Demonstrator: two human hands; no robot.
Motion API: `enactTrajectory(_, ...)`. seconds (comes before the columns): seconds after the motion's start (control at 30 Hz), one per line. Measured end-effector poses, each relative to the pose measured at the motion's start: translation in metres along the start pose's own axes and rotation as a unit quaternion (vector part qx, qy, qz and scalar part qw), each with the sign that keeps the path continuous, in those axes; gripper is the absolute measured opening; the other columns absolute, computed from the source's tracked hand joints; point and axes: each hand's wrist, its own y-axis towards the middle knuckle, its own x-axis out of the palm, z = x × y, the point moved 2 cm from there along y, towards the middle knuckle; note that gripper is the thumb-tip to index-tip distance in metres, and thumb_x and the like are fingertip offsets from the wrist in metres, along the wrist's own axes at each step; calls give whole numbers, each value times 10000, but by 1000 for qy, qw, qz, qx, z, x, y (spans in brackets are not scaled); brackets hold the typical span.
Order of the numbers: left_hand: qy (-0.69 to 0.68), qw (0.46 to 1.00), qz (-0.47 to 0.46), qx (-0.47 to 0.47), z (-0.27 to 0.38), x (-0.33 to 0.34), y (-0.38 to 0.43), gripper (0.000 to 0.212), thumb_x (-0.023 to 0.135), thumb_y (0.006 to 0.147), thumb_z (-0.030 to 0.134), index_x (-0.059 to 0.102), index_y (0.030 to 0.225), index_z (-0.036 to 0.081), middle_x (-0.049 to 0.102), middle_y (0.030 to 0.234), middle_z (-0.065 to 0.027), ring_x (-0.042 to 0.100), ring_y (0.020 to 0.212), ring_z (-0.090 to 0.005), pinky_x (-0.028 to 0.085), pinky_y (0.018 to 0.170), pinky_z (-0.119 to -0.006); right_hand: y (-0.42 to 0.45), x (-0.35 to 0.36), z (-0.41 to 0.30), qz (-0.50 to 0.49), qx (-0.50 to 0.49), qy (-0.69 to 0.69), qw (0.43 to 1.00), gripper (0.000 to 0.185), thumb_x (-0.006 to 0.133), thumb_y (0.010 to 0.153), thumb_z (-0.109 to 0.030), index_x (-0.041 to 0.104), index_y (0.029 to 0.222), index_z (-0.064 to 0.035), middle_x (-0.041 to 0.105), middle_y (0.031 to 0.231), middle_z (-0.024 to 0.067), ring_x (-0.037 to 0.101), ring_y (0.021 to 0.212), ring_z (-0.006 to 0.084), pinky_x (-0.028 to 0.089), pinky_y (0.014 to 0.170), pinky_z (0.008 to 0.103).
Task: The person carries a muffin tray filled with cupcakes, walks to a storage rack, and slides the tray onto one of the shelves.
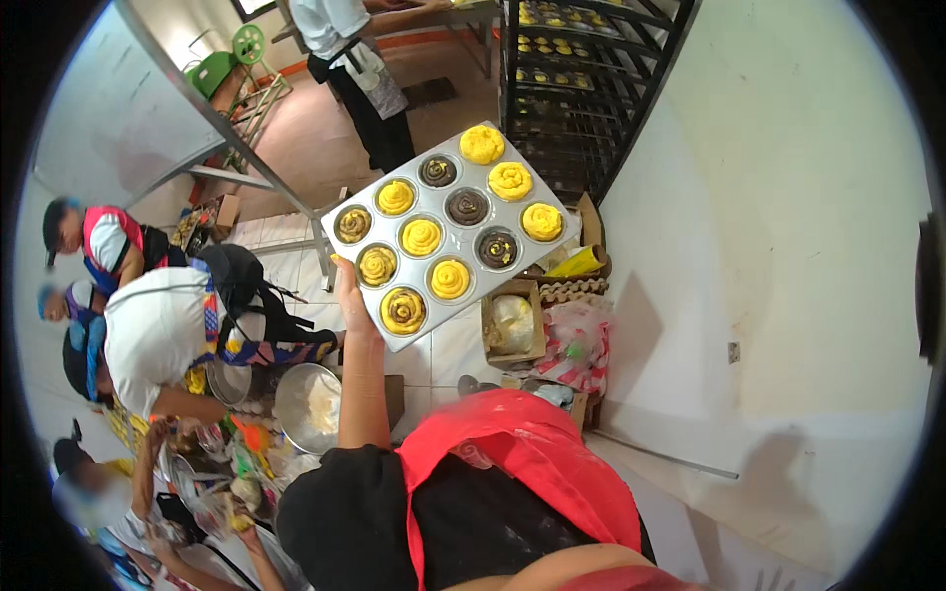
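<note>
A metal muffin tray (473, 292) rests on my left hand (352, 299), which grips its near left corner with the thumb at the edge and the other fingers hidden beneath. Its cups hold coiled batter or dough: plain yellow swirls (421, 237), dark brown swirls (467, 207) with yellow bits, and yellow-and-brown marbled ones (403, 311). The tray is held tilted in the air, in front of my red apron (517, 428). My right hand is out of view.
A black rack (643, 89) with filled trays stands beyond the tray. A person (369, 81) stands near it; several people (159, 325) crowd the left around a large metal bowl (307, 410). Boxes (514, 354) and a plastic bag (573, 340) lie by the wall (739, 221).
</note>
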Motion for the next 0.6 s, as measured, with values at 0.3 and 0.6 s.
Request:
enactTrajectory(0.3,-37,997,-47,-39,10,-23,53,537,287,898,451,341,1245,44,458,1204,-123,505,1040,-251,440,848,-386,-44,-1,14,167,98,-131,972,485,408,863,-260,302,1263,-6,390,1240,224,400,1138,339,316,936,494)
enactTrajectory(0.6,-56,993,-46,-90,31,-47,100,539,302,895,450,335,1247,44,456,1204,-132,508,1037,-255,444,848,-391,42,321,-7,-336,-113,-373,858,461,347,884,-169,254,1287,35,323,1298,209,298,1228,290,265,1009,422)
